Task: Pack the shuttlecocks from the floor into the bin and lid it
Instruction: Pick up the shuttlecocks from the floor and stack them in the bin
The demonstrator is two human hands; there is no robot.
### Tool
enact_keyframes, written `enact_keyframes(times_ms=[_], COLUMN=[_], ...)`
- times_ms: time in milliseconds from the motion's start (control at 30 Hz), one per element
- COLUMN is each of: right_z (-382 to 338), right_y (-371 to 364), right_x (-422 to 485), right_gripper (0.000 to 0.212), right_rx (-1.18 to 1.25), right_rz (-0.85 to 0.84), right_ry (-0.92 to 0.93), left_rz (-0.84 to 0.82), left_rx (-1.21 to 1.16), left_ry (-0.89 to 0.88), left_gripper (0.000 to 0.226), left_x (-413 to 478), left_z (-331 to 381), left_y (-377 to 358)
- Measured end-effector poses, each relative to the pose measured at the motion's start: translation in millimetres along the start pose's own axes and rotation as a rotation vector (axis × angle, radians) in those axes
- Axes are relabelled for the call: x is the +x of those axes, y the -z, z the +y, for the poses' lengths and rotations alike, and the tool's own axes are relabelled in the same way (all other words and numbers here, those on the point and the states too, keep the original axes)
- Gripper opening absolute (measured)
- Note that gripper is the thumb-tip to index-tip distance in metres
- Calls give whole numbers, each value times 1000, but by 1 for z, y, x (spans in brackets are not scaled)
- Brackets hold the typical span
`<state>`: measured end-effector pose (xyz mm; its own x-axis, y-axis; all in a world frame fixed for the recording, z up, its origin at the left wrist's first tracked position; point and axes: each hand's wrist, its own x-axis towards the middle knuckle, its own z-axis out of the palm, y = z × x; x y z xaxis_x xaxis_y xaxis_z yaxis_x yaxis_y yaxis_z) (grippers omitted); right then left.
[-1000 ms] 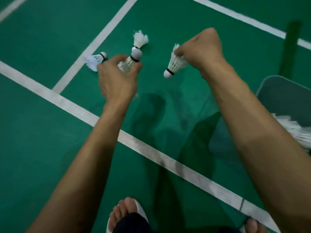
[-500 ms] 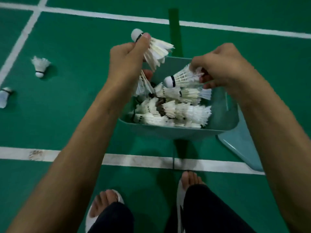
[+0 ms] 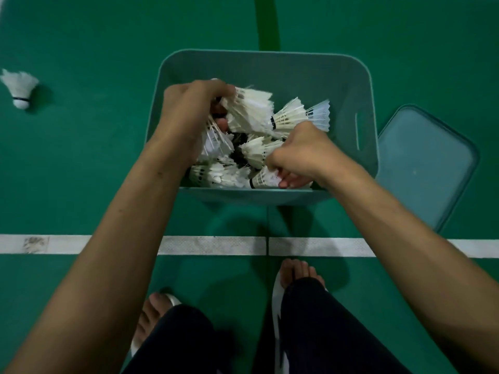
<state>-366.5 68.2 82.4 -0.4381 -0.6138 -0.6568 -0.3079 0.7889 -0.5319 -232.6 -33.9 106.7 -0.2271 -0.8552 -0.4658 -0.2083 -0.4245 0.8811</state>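
Left hand (image 3: 194,109) grips shuttlecocks (image 3: 251,112) inside bin (image 3: 270,63). Right hand (image 3: 299,152) curled low in bin; grip unclear. Lid (image 3: 426,163) lies beside bin.

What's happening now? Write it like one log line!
left hand: grips bunch of shuttlecocks at bin | right hand: holds single shuttlecock in bin | lid: off, on floor beside bin | stray shuttlecock: on floor

left hand (image 3: 189,112) grips shuttlecocks (image 3: 252,112) | right hand (image 3: 299,152) in bin (image 3: 270,63), grip unclear
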Motion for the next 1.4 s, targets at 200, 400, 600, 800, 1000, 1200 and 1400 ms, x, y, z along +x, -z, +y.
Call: enact_keyframes(times_ms=[200,400,600,800,1000,1200,1400], right_z=[-5,2,-4,-4,-6,-12,3], right_y=[-14,-18,-24,-21,26,50,53], right_x=[16,25,26,27,8,-4,0], right_gripper=[7,16,11,13,23,35,17], right_rx=[123,189,143,-12,-24,290,132], right_rz=[-119,-167,-148,-188,-202,-84,-1], right_ry=[-66,-147,-123,-89,-36,90,0], left_rz=[9,-33,-108,-157,-235,-389,-309], left_rx=[51,125,155,203,275,403,290], left_ry=[51,64,82,95,84,45,90], left_gripper=[9,8,10,11,11,16,20], left_x=[11,18,13,16,14,9,7], left_z=[-6,-15,-22,-25,-28,-28,-31], left_y=[1,13,14,13,12,-2,-14])
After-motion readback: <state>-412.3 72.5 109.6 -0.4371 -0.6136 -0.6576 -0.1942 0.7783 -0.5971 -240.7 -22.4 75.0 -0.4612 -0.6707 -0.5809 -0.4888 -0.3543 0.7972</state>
